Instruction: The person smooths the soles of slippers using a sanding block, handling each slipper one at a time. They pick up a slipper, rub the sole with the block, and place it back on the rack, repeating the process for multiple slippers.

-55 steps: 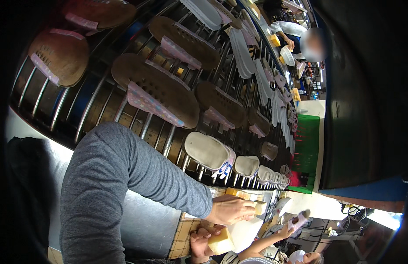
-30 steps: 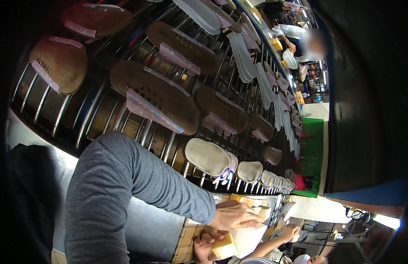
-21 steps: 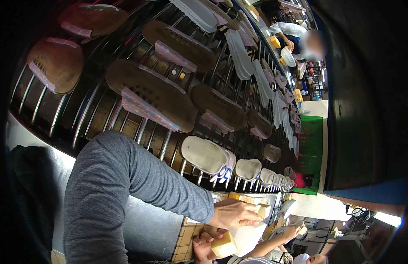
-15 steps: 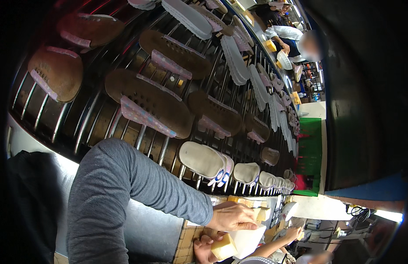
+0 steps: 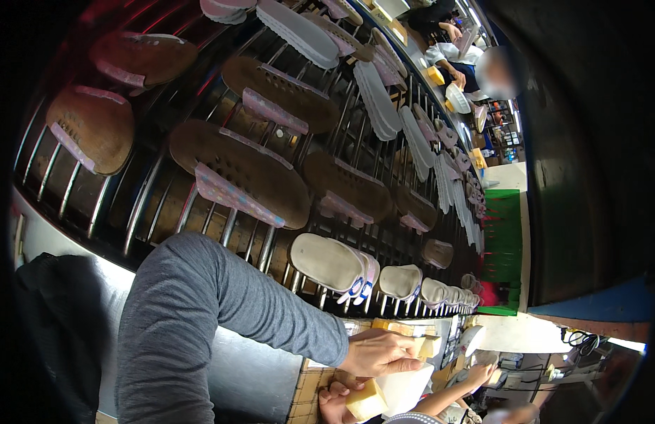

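My left hand [image 5: 380, 353], at the end of a grey sleeve, has its thumb along the edge of a white, block-shaped container [image 5: 405, 389]. Its fingers are closed and partly hidden. A pale yellow sponge block [image 5: 427, 346] is next to those fingertips; whether they touch it I cannot tell. Lower down, my right hand [image 5: 334, 401] is closed around another yellow sponge block [image 5: 366, 401], close beside the container. The frame's lower edge cuts off part of the right hand.
A conveyor of metal rollers [image 5: 253, 244] carries several brown footbeds [image 5: 239, 173], cream sandals [image 5: 327, 263] and white soles [image 5: 377, 102]. A metal surface [image 5: 249, 381] lies under my arm. Co-workers [image 5: 461, 67] are at the upper right and lower right [image 5: 454, 403]. A green curtain [image 5: 502, 247] hangs at the far end.
The whole view has shifted slightly, with most things a little lower and further right. Both hands keep nearly the same pose. A co-worker's hand shows at the upper right.
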A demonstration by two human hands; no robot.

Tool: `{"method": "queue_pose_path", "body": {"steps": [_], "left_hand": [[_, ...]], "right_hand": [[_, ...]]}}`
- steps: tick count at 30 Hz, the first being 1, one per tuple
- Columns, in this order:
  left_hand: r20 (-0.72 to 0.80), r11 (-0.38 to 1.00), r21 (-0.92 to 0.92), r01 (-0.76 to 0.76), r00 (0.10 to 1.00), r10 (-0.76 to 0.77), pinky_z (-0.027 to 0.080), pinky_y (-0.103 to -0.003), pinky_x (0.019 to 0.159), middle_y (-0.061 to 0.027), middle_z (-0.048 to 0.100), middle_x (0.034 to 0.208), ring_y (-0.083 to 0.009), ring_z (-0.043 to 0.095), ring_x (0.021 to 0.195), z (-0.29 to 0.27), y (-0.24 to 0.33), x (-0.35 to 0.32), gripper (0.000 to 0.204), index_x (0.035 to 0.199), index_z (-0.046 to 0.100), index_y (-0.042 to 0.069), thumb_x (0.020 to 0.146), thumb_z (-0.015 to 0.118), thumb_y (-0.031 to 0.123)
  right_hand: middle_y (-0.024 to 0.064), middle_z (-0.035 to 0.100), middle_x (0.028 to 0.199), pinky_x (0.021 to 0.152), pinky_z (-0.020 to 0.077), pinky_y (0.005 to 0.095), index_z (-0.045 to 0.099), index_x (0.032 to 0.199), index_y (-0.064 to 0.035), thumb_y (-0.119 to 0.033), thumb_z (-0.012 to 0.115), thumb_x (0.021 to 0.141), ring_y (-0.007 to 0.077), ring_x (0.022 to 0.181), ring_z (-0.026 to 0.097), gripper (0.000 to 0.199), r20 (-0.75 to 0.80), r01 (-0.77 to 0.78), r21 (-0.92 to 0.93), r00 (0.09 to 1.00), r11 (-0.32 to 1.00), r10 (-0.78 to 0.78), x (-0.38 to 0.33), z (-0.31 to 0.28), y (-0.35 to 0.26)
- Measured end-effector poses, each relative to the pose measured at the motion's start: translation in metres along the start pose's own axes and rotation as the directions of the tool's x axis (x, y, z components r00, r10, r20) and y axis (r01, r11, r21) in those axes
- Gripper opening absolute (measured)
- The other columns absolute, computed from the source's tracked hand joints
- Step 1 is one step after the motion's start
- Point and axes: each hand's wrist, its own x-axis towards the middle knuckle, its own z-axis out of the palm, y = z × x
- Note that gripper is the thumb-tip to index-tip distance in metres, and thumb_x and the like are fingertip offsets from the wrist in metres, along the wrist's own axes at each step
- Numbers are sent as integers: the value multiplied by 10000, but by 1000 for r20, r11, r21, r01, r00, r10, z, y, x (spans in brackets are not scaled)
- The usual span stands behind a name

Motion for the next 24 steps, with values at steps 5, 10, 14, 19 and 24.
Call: {"method": "queue_pose_path", "body": {"steps": [5, 10, 14, 19, 24], "left_hand": [[21, 1000, -8, -25, 999, 25, 524, -343, 717, -112, 606, 1016, -263, 632, 850, 2, -4, 1, 466, 949, 670, -35, 1009, 436, 363], [6, 999, 14, -43, 999, 43, 528, -344, 692, -108, 619, 1011, -265, 640, 822, 6, -7, 2, 455, 961, 678, -20, 1007, 441, 366], [1, 999, 22, -36, 999, 36, 531, -347, 675, -101, 628, 1002, -266, 646, 801, 6, -7, 3, 440, 974, 686, -6, 1002, 453, 366], [4, 999, 29, -40, 999, 40, 532, -347, 673, -100, 631, 992, -265, 645, 804, 7, -8, 4, 426, 987, 684, -4, 1001, 458, 357], [0, 997, 26, -72, 997, 72, 529, -353, 683, -112, 626, 1000, -268, 640, 816, 9, -11, 6, 421, 980, 676, -19, 1000, 465, 344]], "right_hand": [[-11, 550, 1165, 928, 355, 419, 508, 1290, -200, -399, 455, 971, 214, 1036, 491, 379, -29, 1, 69, 1000, 998, 1, 5, 18, 4], [23, 531, 1138, 941, 360, 419, 501, 1280, -164, -371, 444, 977, 234, 1032, 481, 371, -49, 7, 107, 999, 994, -2, 8, 26, 3], [51, 515, 1117, 951, 364, 419, 495, 1272, -136, -349, 436, 981, 250, 1028, 472, 365, -68, 11, 135, 998, 991, -2, 8, 31, 4], [60, 504, 1088, 956, 364, 410, 501, 1235, -118, -318, 438, 977, 252, 1015, 466, 333, -120, 2, 137, 993, 991, 15, 8, 39, 0], [47, 496, 1055, 954, 360, 400, 507, 1194, -120, -290, 443, 969, 238, 1000, 463, 289, -131, -6, 117, 991, 993, 21, 11, 38, -2]]}}
